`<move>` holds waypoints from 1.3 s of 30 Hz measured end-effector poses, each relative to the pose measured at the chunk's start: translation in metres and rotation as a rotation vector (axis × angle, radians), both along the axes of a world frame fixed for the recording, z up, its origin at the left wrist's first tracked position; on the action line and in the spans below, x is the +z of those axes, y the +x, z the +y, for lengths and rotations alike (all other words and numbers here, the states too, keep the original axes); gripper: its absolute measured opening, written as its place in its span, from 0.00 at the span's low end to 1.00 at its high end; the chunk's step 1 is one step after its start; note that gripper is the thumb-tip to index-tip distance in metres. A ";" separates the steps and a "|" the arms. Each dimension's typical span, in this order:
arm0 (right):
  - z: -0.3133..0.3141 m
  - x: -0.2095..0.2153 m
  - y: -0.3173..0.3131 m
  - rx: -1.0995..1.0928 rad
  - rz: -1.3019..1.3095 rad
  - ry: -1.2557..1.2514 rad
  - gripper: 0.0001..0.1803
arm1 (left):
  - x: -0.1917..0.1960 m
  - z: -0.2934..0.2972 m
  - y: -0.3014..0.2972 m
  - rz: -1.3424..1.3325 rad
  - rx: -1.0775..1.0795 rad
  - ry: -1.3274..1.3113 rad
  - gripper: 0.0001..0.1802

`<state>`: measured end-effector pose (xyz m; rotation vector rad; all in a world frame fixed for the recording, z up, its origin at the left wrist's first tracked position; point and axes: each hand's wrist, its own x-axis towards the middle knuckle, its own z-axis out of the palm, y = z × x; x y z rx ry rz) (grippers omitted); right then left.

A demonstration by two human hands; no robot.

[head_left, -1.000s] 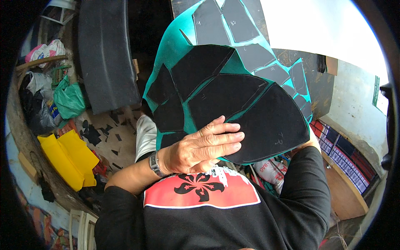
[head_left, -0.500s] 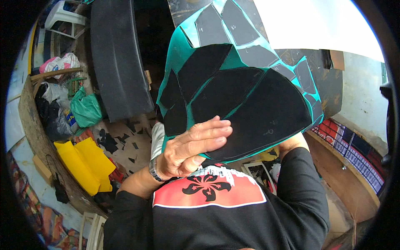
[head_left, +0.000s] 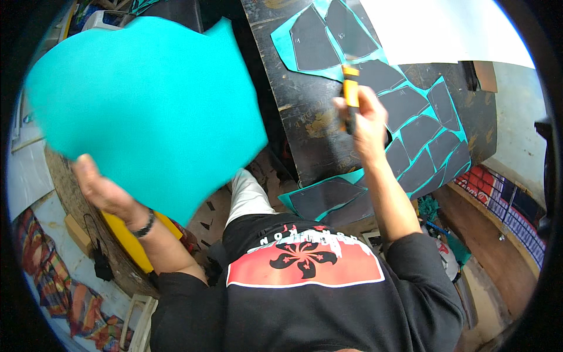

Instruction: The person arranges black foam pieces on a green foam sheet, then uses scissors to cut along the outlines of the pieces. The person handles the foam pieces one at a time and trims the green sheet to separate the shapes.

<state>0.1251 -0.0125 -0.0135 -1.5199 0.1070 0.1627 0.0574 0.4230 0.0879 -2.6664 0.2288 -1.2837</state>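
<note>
On the left, my left hand point(head_left: 108, 190) grips the lower edge of a large teal sheet point(head_left: 146, 111), thumb behind or at its rim. Its plain side faces up and its outline is slightly blurred. My right hand point(head_left: 370, 120) is closed around a yellow and black cutter knife point(head_left: 350, 92), which points away from me above the dark table. Under and beside that hand lies another teal sheet point(head_left: 284, 42) carrying several dark grey panels point(head_left: 419, 132) with drawn outlines. Part of it hangs over the near table edge.
The dark worn table point(head_left: 305, 120) fills the right side, with a white sheet point(head_left: 446, 29) at its far end. Yellow material point(head_left: 126, 237) lies at left beside a wooden edge. A pale plastic stool point(head_left: 141, 320) stands at lower left. Dark scraps lie on the floor.
The teal sheet has swung to the left and turned over, so its dark panels no longer show. My left hand moved left with it. My right hand came out from beneath and now holds the cutter knife.
</note>
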 end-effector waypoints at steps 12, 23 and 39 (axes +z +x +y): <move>-0.045 -0.103 -0.029 -0.875 -0.120 -0.243 0.10 | -0.276 0.028 0.118 0.638 -0.238 -0.674 0.18; -0.036 -0.101 -0.025 -0.995 -0.061 -0.205 0.10 | -0.265 -0.047 0.135 0.957 -0.331 -0.901 0.15; 0.014 -0.024 -0.100 -0.913 0.193 0.526 0.15 | -0.206 -0.329 0.214 0.931 -1.130 0.118 0.43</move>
